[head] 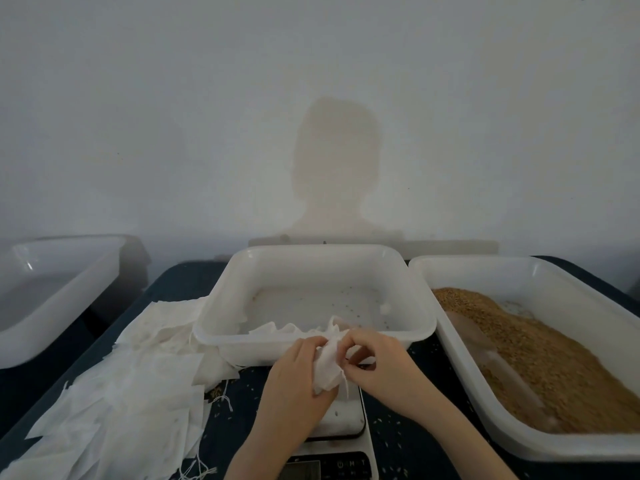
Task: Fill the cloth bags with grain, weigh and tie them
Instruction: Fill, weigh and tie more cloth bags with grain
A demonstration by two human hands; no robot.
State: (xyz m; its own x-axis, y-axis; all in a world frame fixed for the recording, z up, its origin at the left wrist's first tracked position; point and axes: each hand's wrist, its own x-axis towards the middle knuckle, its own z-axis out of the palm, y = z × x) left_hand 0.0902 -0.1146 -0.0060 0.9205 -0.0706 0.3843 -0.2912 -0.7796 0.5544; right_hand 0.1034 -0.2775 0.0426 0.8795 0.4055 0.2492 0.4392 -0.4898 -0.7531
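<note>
Head view: both hands at centre, just above scale platform [346, 415]. Left hand [294, 375] wraps a small white cloth bag [327, 368] from below and left, fingers curled round it. Right hand [377, 362] pinches bag's top edge and drawstring, thumb and fingers clenched on cloth. Bag held off the platform, between the two hands, just in front of middle tub's near wall.

Edges and room: middle white tub [311, 336] sits directly behind the hands, near rim almost touching bag top; holds a few crumpled cloth bits and scattered grains. Right tub [450, 337] just beside middle tub, rims nearly touching, no gap to pass through; holds grain [540, 355] heaped toward its far-left corner and sloping down. Left tub [69, 299] well apart from middle tub, dark table strip between, partly off table's left edge. Scale's display [329, 467] at bottom edge of frame, between the forearms, readout not legible. Open table [408, 441] only in narrow strips either side of scale, right strip hemmed by right tub wall.

Other things: pile of empty cloth bags [131, 393] spread left of scale, overlapping, strings trailing toward scale; pile's far edge tucks against middle tub's left corner. Loose grains scattered on dark table round scale. Plain wall behind with head-shaped shadow [336, 168].
</note>
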